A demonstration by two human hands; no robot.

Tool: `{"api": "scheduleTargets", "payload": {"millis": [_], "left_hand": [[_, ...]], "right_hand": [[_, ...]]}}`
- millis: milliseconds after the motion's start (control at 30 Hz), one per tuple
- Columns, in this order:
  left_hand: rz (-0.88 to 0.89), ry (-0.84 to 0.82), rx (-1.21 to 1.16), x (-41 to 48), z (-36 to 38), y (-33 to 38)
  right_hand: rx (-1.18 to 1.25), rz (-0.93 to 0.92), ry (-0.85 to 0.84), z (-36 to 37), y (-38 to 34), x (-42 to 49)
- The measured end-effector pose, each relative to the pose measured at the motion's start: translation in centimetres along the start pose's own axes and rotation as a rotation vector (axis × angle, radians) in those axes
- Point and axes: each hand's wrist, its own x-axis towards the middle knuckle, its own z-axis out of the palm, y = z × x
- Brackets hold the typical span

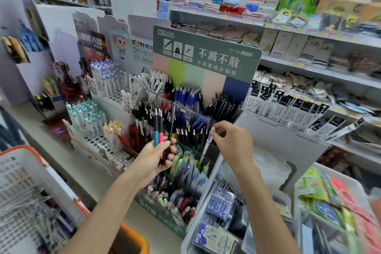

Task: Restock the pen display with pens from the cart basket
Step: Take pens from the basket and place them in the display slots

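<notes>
Pen display (206, 55), green-headed and tiered, stands on the counter in front of me in a shop's stationery aisle, its rows thick with black, blue and red pens.

Seen from the head camera, the only view: my left hand (153, 158) is raised before the display's lower tiers. Its fingers are curled round a small bundle of pens (158, 130), one teal, one pink and a few dark. They are held upright, I judge so that the other hand can draw them off one at a time.

My right hand (233, 142) pinches the top of a white pen (206, 144) between thumb and forefinger, the other fingers loosely bent. The pen hangs tip-down just beside the row of black pens (189, 136). Its lower end is lost among carded packs, so I cannot tell whether it has seated in a slot. The top-end pinch looks chosen to let it drop straight into a narrow compartment without knocking its neighbours.

The cart basket (18, 173), white mesh with an orange rim, sits at my lower left, near my left elbow, with what look like more pens lying in it. A grey tray (192, 227) of packaged stationery stands just beside the display on the right.
</notes>
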Motion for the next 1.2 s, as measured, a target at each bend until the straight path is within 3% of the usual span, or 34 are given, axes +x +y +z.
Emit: {"api": "scheduleTargets", "payload": {"millis": [400, 700, 933, 1100, 1200], "left_hand": [[-0.024, -0.021, -0.003, -0.5, 0.2, -0.3], [-0.007, -0.04, -0.001, -0.8, -0.1, -0.1], [0.007, -0.173, 0.14, -0.8, 1.4, 1.5], [0.05, -0.256, 0.192, -0.2, 3.9, 3.2], [0.063, -0.266, 0.171, 0.1, 4.7, 3.7]], "right_hand": [[-0.172, -0.058, -0.06, 0.3, -0.1, -0.3], [0.163, 0.007, -0.226, -2.0, 0.7, 0.7], [0.542, 0.016, -0.135, -4.4, -2.2, 1.8], [0.582, -0.023, -0.142, -4.7, -4.5, 3.0], [0.574, -0.079, -0.037, -5.2, -5.1, 3.9]]}}
